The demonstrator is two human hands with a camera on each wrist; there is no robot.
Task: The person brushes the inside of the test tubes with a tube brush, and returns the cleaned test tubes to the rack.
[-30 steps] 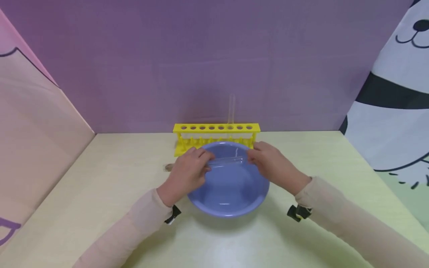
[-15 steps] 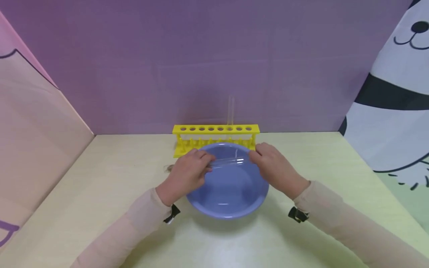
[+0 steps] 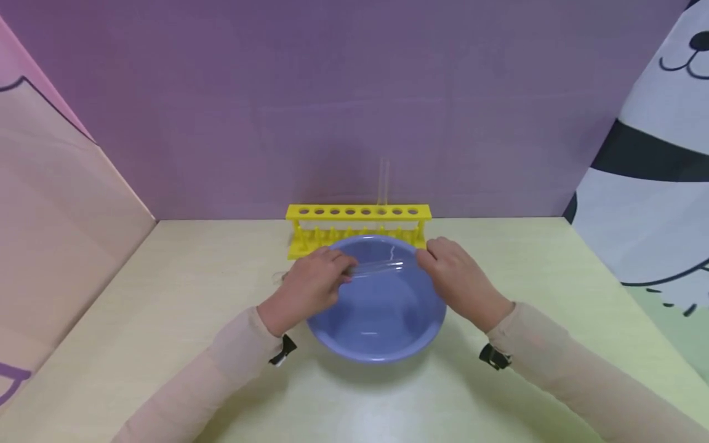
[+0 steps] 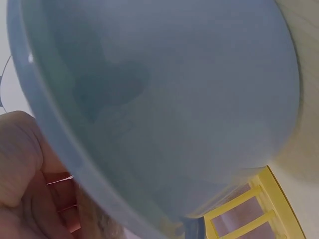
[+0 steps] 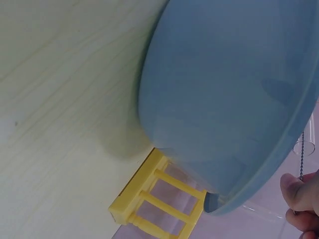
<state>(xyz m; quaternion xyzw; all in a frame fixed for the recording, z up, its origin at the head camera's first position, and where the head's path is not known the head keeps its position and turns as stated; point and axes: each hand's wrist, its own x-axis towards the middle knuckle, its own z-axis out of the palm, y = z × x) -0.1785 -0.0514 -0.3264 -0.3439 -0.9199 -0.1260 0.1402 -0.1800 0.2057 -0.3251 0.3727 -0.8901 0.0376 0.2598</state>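
My left hand (image 3: 310,286) grips a clear glass test tube (image 3: 379,268), held nearly level over the blue basin (image 3: 376,359). The tube's mouth faces right; its far end pokes out left of the hand. Brown bristles (image 4: 102,221) show in the tube beside my fingers in the left wrist view. Thumb and fingers of my right hand (image 3: 456,280) pinch a thin twisted wire (image 5: 302,157), which runs toward the tube's mouth, at the right wrist view's edge. The left hand hides the tube's middle.
Behind the basin stands a yellow test tube rack (image 3: 358,212) with one clear tube (image 3: 383,183) upright in it, toward its right side. The basin sits on a pale wooden table (image 3: 194,264), with a purple backdrop (image 3: 221,123) behind.
My right hand has moved slightly right, away from the tube's mouth. The brown bristles at the tube's left end have shifted right, toward my left hand, which stays nearly still.
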